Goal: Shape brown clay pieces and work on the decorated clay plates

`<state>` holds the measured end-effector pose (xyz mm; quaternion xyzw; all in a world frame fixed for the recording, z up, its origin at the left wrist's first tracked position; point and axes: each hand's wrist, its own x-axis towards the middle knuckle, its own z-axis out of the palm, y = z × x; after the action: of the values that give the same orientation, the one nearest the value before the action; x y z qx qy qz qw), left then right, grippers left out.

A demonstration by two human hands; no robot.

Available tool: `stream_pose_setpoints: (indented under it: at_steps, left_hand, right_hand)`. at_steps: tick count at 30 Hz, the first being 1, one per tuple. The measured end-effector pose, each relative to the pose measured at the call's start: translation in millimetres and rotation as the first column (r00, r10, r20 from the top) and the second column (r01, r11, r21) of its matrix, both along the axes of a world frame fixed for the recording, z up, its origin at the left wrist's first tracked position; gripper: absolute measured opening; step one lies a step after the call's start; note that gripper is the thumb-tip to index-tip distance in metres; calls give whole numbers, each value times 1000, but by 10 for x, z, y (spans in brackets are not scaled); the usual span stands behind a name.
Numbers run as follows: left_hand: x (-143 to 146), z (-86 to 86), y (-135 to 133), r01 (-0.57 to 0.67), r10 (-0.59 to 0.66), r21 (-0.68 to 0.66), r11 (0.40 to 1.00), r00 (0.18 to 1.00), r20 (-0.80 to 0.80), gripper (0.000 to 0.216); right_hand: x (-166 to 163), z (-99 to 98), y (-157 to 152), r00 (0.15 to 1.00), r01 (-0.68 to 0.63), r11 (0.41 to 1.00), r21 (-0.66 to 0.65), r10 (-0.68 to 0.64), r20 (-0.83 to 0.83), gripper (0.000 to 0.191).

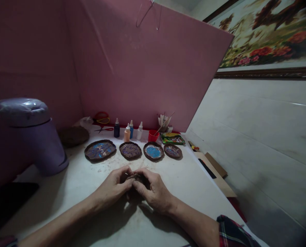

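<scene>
Between my two hands is a lump of dark brown clay [138,177], held a little above the white tabletop [112,219]. My left hand [118,183] pinches it from the left, with thumb and forefinger on its edge. From the other side my right hand [155,190] curls round it, the thumb pressed against its near face. Both hands are closed on the clay, and much of it is hidden by the fingers. Just beyond them stand shallow clay dishes, one with purple flecks [130,151] and one with a blue middle [153,151].
A larger clay dish [100,150] and a small one [173,151] flank these. Behind are paint bottles [126,133], a red cup [153,136], a green box [173,138] and scissors [104,129]. At left stand a purple bin [43,144] and a brown clay slab [74,135].
</scene>
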<state>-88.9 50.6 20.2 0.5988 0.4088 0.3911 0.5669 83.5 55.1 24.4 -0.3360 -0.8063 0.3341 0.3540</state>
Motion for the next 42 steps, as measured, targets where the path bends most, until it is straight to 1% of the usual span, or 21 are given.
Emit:
stream_pose_setpoints:
  at_steps: [4, 13, 20, 28, 35, 42]
  left_hand:
    - [2, 6, 6, 0, 0, -8, 1000, 1000, -9, 17]
    - [-13, -8, 2, 15, -15, -4, 1000, 1000, -17, 21]
    - [-1, 16, 10, 11, -11, -7, 1000, 1000, -20, 23]
    - [-15, -8, 7, 11, -12, -21, 1000, 1000, -13, 23]
    - [-4, -1, 9, 17, -18, -14, 1000, 1000, -20, 23]
    - [-19, -5, 0, 26, -25, -26, 999, 1000, 10, 20]
  right_hand:
    - [-2, -13, 8, 1000, -16, 1000, 6, 16, -13, 23]
    - [0, -4, 15, 1000, -6, 1000, 4, 6, -9, 22]
    - [2, -25, 14, 1000, -8, 1000, 6, 8, -7, 23]
    - [6, 8, 18, 999, -39, 999, 9, 39, -6, 24]
    - [15, -22, 23, 1000, -30, 1000, 8, 30, -6, 25]
    - [8, 10, -3, 999, -31, 1000, 0, 31, -6, 25]
